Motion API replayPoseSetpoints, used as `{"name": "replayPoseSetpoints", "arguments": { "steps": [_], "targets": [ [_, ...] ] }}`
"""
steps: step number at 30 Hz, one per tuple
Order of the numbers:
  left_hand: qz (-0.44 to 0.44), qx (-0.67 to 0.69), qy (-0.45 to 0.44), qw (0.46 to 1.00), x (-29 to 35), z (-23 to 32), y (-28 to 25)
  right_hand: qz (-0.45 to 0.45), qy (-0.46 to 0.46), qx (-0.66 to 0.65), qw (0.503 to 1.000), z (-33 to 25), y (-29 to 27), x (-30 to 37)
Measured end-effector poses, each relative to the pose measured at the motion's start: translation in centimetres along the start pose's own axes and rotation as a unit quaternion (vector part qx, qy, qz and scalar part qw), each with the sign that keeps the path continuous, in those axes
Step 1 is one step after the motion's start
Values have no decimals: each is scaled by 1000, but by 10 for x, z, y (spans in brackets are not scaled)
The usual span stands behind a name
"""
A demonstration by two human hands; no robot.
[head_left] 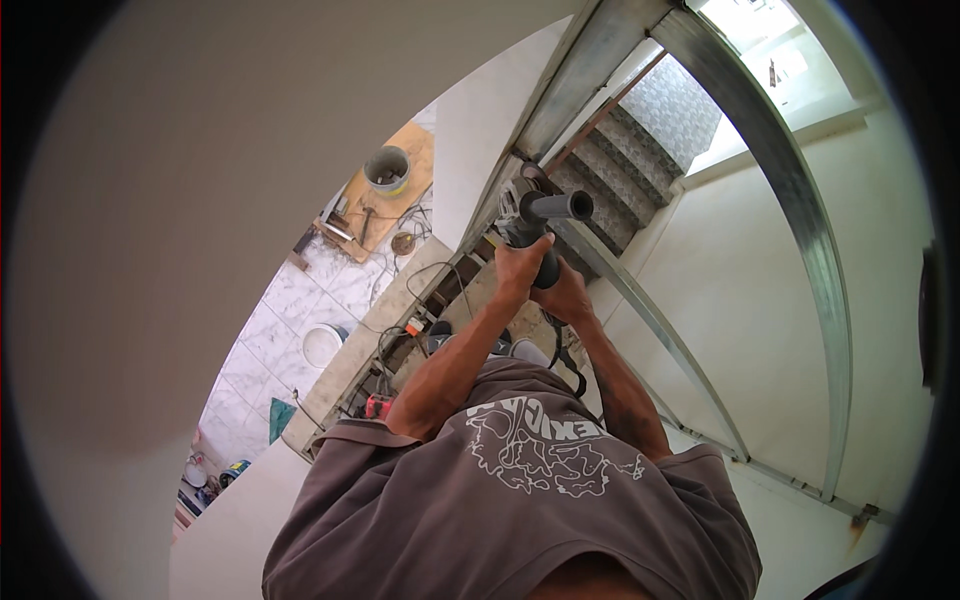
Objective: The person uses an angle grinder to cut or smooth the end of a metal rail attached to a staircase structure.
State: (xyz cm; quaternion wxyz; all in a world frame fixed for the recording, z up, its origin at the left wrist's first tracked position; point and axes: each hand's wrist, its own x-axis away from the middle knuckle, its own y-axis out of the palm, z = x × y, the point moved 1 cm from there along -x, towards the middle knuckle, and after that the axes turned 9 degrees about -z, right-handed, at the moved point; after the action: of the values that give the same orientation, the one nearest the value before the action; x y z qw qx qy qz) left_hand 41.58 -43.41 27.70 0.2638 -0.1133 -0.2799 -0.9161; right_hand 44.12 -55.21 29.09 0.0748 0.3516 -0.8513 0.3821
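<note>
Both my arms reach forward to an angle grinder (pixel 514 212) with a dark side handle (pixel 562 206) sticking out to the right. My left hand (pixel 518 268) is closed around the grinder's body. Just behind it, my right hand (pixel 566 296) wraps the rear grip, its fingers partly hidden. The grinder's head is close to a grey metal beam (pixel 590 72); whether the disc touches the metal I cannot tell. A diagonal metal bar (pixel 655 325) runs past the right side of my hands.
Stairs (pixel 625 165) lie beyond the frame. A curved-looking metal bar (pixel 795 160) spans the right. Below left, a bucket (pixel 388 172) and a hammer (pixel 367 222) rest on a wooden board (pixel 415 150). A white bucket (pixel 322 346) stands near a ledge (pixel 330 385) with loose cables (pixel 385 340).
</note>
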Motion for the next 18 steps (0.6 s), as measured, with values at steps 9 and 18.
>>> {"name": "replayPoseSetpoints", "arguments": {
  "steps": [9, 18],
  "targets": [
    [13, 5, -8, 1000, 0, -8, 8, -17, 3, 16, 1000, 11, -10, 0],
    [32, 44, 26, 998, -2, -18, 17, -30, -20, 38, 999, 6, -27, 1]
  ]
}}
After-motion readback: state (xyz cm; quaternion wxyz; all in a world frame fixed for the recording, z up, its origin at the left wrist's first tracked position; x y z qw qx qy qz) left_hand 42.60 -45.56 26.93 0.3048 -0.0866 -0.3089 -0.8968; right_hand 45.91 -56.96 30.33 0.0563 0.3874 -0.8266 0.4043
